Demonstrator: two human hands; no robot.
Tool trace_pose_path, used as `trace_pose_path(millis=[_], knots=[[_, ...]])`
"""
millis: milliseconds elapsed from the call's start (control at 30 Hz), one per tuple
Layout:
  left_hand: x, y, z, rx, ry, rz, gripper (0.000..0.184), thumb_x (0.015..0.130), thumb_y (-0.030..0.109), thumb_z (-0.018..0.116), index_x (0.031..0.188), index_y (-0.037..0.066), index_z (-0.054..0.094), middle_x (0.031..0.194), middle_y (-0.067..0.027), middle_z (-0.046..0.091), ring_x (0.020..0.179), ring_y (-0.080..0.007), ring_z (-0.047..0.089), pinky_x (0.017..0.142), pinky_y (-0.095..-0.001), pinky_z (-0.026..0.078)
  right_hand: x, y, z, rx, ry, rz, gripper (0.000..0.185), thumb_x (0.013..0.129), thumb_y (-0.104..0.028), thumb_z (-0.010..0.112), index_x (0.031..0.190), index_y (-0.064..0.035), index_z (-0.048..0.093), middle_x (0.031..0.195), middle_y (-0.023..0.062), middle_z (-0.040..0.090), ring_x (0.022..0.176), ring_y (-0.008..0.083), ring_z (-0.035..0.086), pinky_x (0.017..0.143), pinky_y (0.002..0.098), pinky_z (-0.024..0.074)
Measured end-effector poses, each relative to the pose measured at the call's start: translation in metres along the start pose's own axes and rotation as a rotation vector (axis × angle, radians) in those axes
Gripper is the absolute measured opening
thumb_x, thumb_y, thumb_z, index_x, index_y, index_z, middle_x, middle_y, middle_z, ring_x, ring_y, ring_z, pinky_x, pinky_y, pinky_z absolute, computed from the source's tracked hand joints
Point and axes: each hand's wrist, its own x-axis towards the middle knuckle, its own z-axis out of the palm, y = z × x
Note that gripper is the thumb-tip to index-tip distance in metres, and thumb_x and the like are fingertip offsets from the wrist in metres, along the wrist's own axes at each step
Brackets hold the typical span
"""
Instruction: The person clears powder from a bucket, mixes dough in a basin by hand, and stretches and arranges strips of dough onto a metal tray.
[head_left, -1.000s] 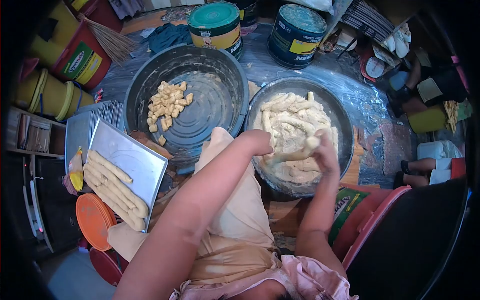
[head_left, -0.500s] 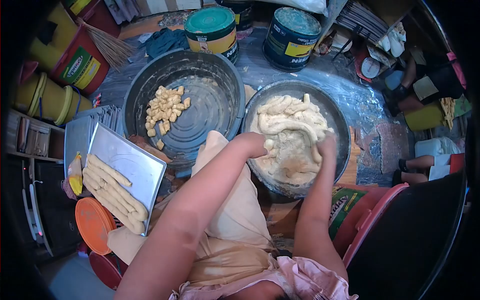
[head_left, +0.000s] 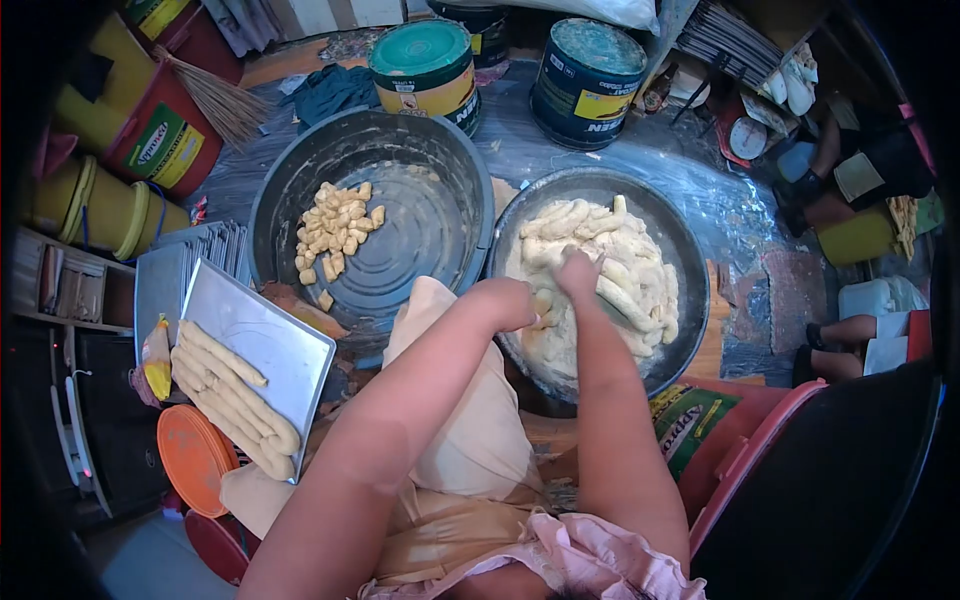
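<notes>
A round dark basin (head_left: 690, 330) in front of me holds flour and thick, floury ropes of dough (head_left: 640, 285). My right hand (head_left: 577, 272) reaches into its middle and touches the dough, with thumb and fingers apart. At the basin's left inner side is my left hand (head_left: 508, 303), its fingers curled down toward the flour. A small pale lump shows by its fingertips, and whatever lies inside the fingers is hidden.
Left of it stands a larger dark tub (head_left: 440, 240) with cut dough pieces (head_left: 338, 222). A metal tray (head_left: 265, 320) carries several dough ropes (head_left: 235, 390). Paint buckets (head_left: 588, 85) stand behind, and a red bucket (head_left: 720, 420) is close on my right. Another person's legs (head_left: 825, 190) show at far right.
My right hand has moved left from the basin's right side to its middle. The long dough rope now lies bunched toward the right. My left hand stays near the left rim.
</notes>
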Motion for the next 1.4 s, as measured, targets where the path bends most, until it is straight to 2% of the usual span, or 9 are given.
trace_pose_path(millis=[133, 233, 400, 533, 633, 767, 967, 1167, 1400], knots=[[-0.003, -0.007, 0.002, -0.012, 0.063, 0.014, 0.054, 0.081, 0.039, 0.063, 0.122, 0.004, 0.057, 0.112, -0.0209, 0.063, 0.105, -0.0353, 0.059, 0.09, -0.0416, 0.046, 0.054, 0.053, -0.01, 1.07, 0.234, 0.013, 0.037, 0.075, -0.018, 0.064, 0.107, 0.0012, 0.059, 0.1, 0.0158, 0.065, 0.091, 0.026, 0.063, 0.079, 0.0331, 0.0497], [-0.007, -0.004, 0.0, -0.014, 0.046, -0.004, 0.054, 0.081, 0.039, 0.063, 0.122, 0.004, 0.057, 0.112, -0.0206, 0.063, 0.106, -0.0352, 0.059, 0.09, -0.0412, 0.046, 0.011, 0.05, -0.08, 1.157, 0.102, -0.158, 0.033, 0.076, -0.009, 0.058, 0.106, 0.0033, 0.056, 0.099, 0.0121, 0.063, 0.084, 0.0202, 0.06, 0.078, 0.0303, 0.0493], [-0.007, -0.007, 0.002, -0.025, 0.059, 0.017, 0.054, 0.082, 0.038, 0.063, 0.122, 0.003, 0.057, 0.114, -0.0202, 0.062, 0.107, -0.0349, 0.059, 0.091, -0.0405, 0.046, -0.051, 0.079, -0.064, 0.954, -0.034, -0.185, 0.042, 0.077, -0.011, 0.059, 0.116, 0.0036, 0.052, 0.101, 0.014, 0.059, 0.084, 0.0182, 0.06, 0.067, 0.0318, 0.0513], [-0.011, -0.007, 0.002, -0.025, 0.066, 0.02, 0.054, 0.082, 0.038, 0.063, 0.123, 0.003, 0.056, 0.115, -0.0202, 0.062, 0.107, -0.0349, 0.059, 0.092, -0.0404, 0.045, -0.113, 0.063, -0.046, 0.714, -0.697, 0.241, 0.049, 0.078, -0.021, 0.064, 0.122, -0.0005, 0.053, 0.107, 0.0156, 0.062, 0.095, 0.0242, 0.063, 0.074, 0.0351, 0.0532], [-0.012, -0.007, 0.002, -0.01, 0.056, 0.017, 0.054, 0.082, 0.038, 0.062, 0.123, 0.004, 0.056, 0.115, -0.02, 0.062, 0.107, -0.0347, 0.059, 0.092, -0.0404, 0.045, -0.093, 0.1, 0.058, 0.212, -0.504, -0.109, 0.05, 0.077, -0.025, 0.067, 0.119, -0.0001, 0.056, 0.108, 0.022, 0.062, 0.101, 0.0326, 0.061, 0.085, 0.0401, 0.0498], [-0.012, -0.005, 0.006, -0.008, 0.059, 0.023, 0.054, 0.082, 0.038, 0.062, 0.123, 0.004, 0.056, 0.113, -0.0197, 0.063, 0.106, -0.0343, 0.059, 0.091, -0.0404, 0.046, -0.048, 0.055, 0.076, 0.275, -0.097, -0.001, 0.056, 0.073, -0.028, 0.069, 0.12, -0.0007, 0.057, 0.11, 0.0222, 0.061, 0.108, 0.0382, 0.055, 0.097, 0.038, 0.0429], [-0.013, -0.002, -0.001, -0.021, 0.067, 0.003, 0.054, 0.082, 0.039, 0.063, 0.121, 0.003, 0.057, 0.111, -0.0201, 0.063, 0.104, -0.0344, 0.06, 0.089, -0.0409, 0.047, 0.005, -0.024, 0.095, 0.149, 0.156, 0.193, 0.071, 0.078, -0.038, 0.065, 0.137, -0.0095, 0.039, 0.151, 0.0129, 0.024, 0.139, 0.0311, 0.022, 0.107, 0.0625, 0.0169], [-0.016, -0.009, -0.006, -0.036, 0.056, -0.001, 0.051, 0.081, 0.04, 0.063, 0.116, 0.002, 0.058, 0.108, -0.0211, 0.064, 0.102, -0.0353, 0.061, 0.087, -0.0421, 0.047, 0.032, -0.049, 0.123, 0.085, 0.149, 0.246, 0.058, 0.08, -0.025, 0.059, 0.134, -0.0098, 0.044, 0.148, 0.0135, 0.03, 0.139, 0.0324, 0.022, 0.107, 0.0624, 0.0169], [-0.019, -0.011, -0.007, -0.066, 0.069, 0.018, 0.049, 0.082, 0.038, 0.063, 0.113, 0.001, 0.058, 0.105, -0.0213, 0.064, 0.1, -0.0362, 0.06, 0.086, -0.0433, 0.046, 0.04, -0.061, 0.122, 0.42, 0.121, 0.406, 0.041, 0.081, -0.014, 0.054, 0.122, -0.0074, 0.055, 0.128, 0.0165, 0.051, 0.121, 0.0352, 0.047, 0.098, 0.0525, 0.0375]])
